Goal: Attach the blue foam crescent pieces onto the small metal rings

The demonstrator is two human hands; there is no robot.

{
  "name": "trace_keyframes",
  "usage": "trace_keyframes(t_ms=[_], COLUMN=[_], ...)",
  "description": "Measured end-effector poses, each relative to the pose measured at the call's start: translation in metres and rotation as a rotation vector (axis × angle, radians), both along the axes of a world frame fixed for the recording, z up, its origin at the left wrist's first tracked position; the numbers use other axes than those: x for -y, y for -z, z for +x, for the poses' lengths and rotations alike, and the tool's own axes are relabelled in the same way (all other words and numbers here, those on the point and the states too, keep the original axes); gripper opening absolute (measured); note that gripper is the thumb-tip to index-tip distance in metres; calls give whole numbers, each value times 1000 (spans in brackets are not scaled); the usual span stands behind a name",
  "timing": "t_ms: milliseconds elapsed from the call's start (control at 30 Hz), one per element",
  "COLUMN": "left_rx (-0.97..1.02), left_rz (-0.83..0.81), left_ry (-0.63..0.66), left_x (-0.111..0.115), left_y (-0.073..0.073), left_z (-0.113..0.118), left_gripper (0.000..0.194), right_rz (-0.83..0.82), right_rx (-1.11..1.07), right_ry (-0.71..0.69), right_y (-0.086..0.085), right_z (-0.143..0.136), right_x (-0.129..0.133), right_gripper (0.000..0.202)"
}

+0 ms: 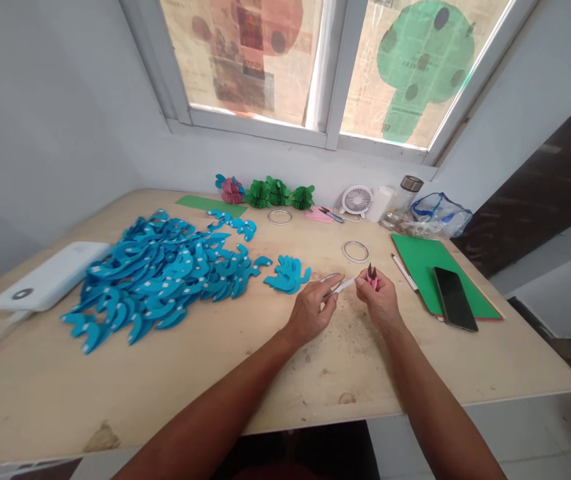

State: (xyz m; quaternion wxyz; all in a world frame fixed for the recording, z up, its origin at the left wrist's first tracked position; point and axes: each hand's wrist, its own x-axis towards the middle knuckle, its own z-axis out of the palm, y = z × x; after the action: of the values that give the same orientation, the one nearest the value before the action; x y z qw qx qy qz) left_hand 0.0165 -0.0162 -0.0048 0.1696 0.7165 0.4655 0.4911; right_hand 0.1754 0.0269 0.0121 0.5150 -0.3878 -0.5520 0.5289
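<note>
Near the front middle of the table, my left hand (pixel 313 307) is closed on what looks like a thin roll of tape (pixel 333 279), mostly hidden by the fingers. A narrow white strip (pixel 347 285) stretches from it to my right hand (pixel 381 299). My right hand is closed around small pink-handled scissors (pixel 372 275), dark blades pointing up and away, with the strip's end at its fingertips. Left of my hands lies a small fanned stack of curved blue paper pieces (pixel 286 275). Beyond it is a large heap of blue pieces (pixel 165 273) with white patches.
Two thin rings (pixel 355 252) lie behind my hands. At right, a black phone (pixel 453 297) rests on green sheets (pixel 418 267), beside a white pen (pixel 404 272). A white power bank (pixel 53 277) is far left. Green paper shapes (pixel 276 193) and a small fan (pixel 357 201) line the back.
</note>
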Motion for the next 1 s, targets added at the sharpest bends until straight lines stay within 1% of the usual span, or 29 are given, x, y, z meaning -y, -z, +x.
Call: trace_keyframes(t_ms=[100, 167, 233, 300, 400, 533, 633, 833, 1000], left_rx=[7, 53, 121, 186, 236, 258, 262, 254, 240], left_rz=[-25, -44, -64, -80, -103, -129, -141, -111, -109], left_ry=[31, 34, 29, 15, -11, -5, 1, -8, -32], left_x=[0, 0, 0, -1, -2, -1, -1, -1, -1], left_y=[0, -1, -3, -4, -4, -4, -5, -5, -3], left_z=[0, 0, -1, -2, -2, -2, -2, -2, -2], left_gripper=[36, 35, 33, 31, 31, 32, 33, 31, 34], right_rz=[13, 12, -1, -16, -36, -91, -102, -102, -150], right_rx=[25, 36, 27, 6, 0, 90, 132, 122, 120], right_ry=[44, 74, 93, 92, 53, -30, -71, -57, -10], right_y=[-1, -2, -4, -6, -6, -3, -1, 0, 1], right_z=[0, 0, 1, 2, 4, 2, 0, -2, -2], right_x=[1, 1, 0, -1, -1, -1, 0, 0, -2], right_gripper=[26, 26, 33, 40, 38, 44, 45, 45, 46])
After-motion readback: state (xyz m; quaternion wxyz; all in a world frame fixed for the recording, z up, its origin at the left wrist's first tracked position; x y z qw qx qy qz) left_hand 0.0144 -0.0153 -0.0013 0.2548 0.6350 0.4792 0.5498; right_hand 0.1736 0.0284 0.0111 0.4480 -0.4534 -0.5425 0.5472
